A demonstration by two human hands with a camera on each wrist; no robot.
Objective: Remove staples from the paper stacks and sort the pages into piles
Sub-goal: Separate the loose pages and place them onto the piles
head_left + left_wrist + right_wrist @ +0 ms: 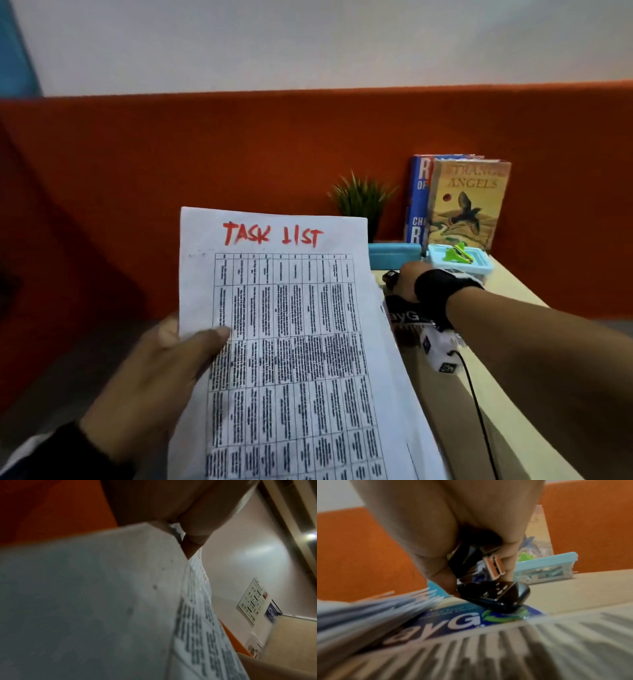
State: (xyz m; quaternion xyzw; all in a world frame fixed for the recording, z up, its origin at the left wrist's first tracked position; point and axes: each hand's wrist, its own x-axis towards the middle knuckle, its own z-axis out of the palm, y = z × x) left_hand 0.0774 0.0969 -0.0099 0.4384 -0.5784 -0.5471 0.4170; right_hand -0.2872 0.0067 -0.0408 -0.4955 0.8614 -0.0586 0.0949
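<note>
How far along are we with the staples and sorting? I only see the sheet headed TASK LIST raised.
Nothing looks done: no sorted piles show in any view. In hand: the left hand holds up the TASK LIST stack, and the right hand grips a black stapler-like tool over a blue printed sheet on the desk. Left: pulling staples and sorting pages.

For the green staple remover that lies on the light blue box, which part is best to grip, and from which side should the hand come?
Probably grip the green staple remover across its two outer sides, coming from above. It lies exposed on the lid of the light blue box, while books stand close behind it. Its exact shape is too small to tell.
</note>
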